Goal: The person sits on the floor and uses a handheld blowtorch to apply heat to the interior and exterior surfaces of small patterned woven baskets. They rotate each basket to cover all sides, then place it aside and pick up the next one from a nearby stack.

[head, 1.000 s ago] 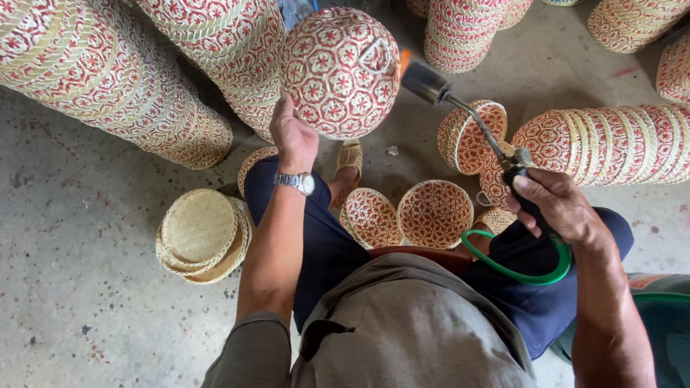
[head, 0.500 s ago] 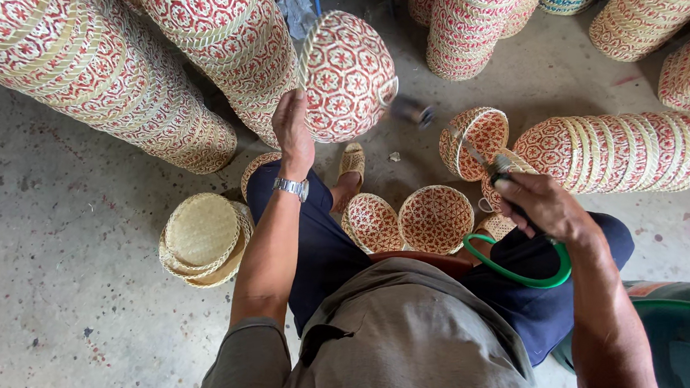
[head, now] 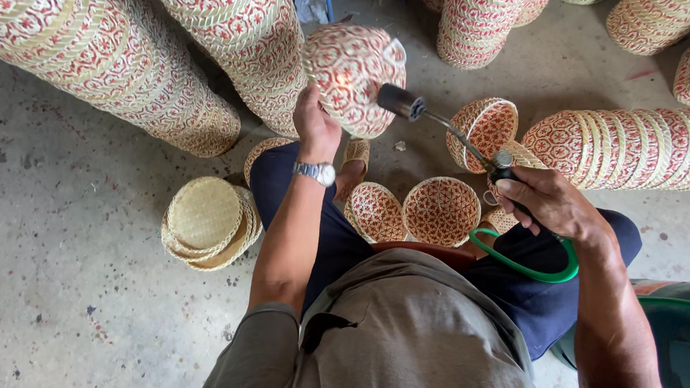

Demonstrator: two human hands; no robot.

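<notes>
A stained concrete floor point(head: 67, 306) is crowded with tall stacks of red-patterned woven baskets point(head: 131, 79). The left hand point(head: 317, 126) is closed around the rim of a red-and-cream woven basket point(head: 352, 74), holding it up tilted. The right hand point(head: 547, 203) is wrapped tight around a gas torch point(head: 438, 121), whose nozzle sits just beside the basket. Two small baskets point(head: 412, 211) lie open below, nothing in them.

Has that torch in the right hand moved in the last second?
Yes. The torch nozzle swung back up against the held basket, away from the floor baskets.
</notes>
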